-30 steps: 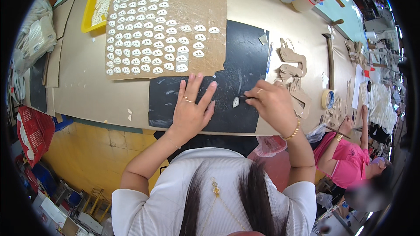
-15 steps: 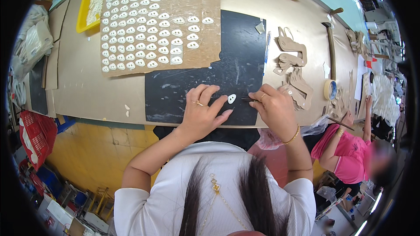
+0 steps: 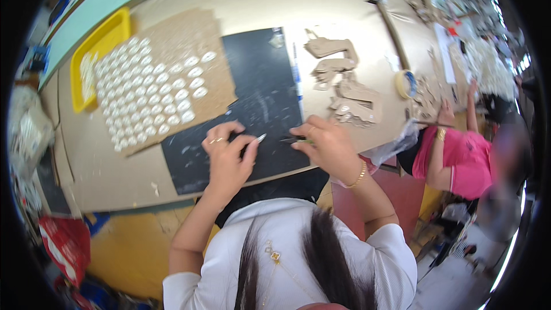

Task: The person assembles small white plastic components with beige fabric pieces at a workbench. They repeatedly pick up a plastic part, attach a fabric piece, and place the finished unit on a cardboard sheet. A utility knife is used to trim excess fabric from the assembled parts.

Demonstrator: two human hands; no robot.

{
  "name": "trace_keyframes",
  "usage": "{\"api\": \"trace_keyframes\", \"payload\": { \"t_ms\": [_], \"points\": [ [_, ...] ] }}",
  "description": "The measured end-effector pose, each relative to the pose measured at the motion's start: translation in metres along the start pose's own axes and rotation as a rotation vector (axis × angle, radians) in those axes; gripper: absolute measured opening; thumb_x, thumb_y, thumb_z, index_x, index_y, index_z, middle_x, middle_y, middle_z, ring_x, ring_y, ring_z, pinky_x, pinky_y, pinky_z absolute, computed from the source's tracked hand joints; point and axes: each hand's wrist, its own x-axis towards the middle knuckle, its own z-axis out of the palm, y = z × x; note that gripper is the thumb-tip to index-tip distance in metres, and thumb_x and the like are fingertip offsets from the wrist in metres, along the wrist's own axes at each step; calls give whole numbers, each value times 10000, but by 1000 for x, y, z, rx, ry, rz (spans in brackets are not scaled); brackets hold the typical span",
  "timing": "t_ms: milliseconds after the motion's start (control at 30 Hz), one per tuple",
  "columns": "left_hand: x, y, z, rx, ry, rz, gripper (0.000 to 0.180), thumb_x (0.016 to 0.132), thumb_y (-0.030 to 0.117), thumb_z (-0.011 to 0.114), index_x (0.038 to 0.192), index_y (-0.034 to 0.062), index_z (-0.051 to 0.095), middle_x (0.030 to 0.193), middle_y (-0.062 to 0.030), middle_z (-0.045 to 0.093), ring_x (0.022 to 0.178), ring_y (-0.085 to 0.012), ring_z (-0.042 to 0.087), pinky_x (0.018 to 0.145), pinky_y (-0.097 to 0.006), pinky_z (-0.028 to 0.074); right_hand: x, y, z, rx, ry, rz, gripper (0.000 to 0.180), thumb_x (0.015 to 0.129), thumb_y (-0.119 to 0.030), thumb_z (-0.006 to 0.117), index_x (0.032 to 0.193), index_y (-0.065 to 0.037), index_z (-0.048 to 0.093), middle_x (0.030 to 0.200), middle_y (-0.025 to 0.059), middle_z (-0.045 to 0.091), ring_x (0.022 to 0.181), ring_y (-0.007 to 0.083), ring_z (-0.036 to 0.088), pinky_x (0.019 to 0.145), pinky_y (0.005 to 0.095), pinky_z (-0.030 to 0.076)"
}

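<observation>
My left hand (image 3: 225, 154) pinches a small white piece (image 3: 261, 138) between thumb and forefinger, over the black mat (image 3: 261, 74). Seen nearly edge-on, the piece sticks out past the fingertips toward the right. My right hand (image 3: 330, 142) is closed on a thin dark pointed tool (image 3: 291, 139), its tip aimed left at the piece but apart from it. Blur and the fingers hide the tool's exact kind. Left of the mat, and partly over it, lies a brown cardboard sheet (image 3: 178, 31) bearing rows of similar white pieces (image 3: 152, 89).
A yellow tray (image 3: 77, 83) with white pieces stands at the far left. Right of the mat are a pen (image 3: 297, 74), stacked tan cut-outs (image 3: 359, 100), a tape roll (image 3: 404, 84) and a hammer (image 3: 393, 28). A co-worker in pink (image 3: 468, 166) works at the right.
The white piece, flat on the mat with its two holes showing before, is now lifted and tilted in my left hand's pinch. The whole view has turned and shifted.
</observation>
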Motion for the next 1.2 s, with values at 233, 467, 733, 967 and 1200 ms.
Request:
{"api": "trace_keyframes", "payload": {
  "t_ms": [233,467,733,967,1200],
  "points": [
    [-2,0,1,-1162,-33,-421,79,1002,91,620,975,20,644,1084,-42,564,916,-114,494,852,-280,414,12,-18,31,895,124,308,402,825,-273,860,1118,-65,681,781,-35,513,687,61,475,626,221,415],
    [-10,12,13,-1272,106,-456,52,1046,87,550,1062,41,570,1071,-33,556,893,-90,477,833,-250,413,28,-32,64,1146,178,228,247,902,-201,771,1042,-12,698,833,25,663,729,71,556,677,249,483],
    [-14,14,22,-1227,108,-431,136,1066,103,513,1196,65,528,1073,-28,566,912,-95,494,855,-254,427,28,-42,46,1353,5,379,132,937,-91,696,1011,8,650,871,24,678,808,74,624,741,249,515],
    [-22,16,17,-1243,144,-359,301,1060,178,550,1324,58,470,1166,-56,537,990,-117,503,889,-273,409,38,-27,40,1268,-79,401,112,922,-114,711,967,-31,651,815,-32,630,737,36,536,676,217,446],
    [-37,-17,-7,-364,80,173,198,845,48,735,1030,45,664,1111,-138,638,1035,-284,606,882,-392,478,68,3,21,141,-473,-137,198,792,-196,725,940,-66,747,868,126,707,806,322,703,703,403,553]
  ]
}}
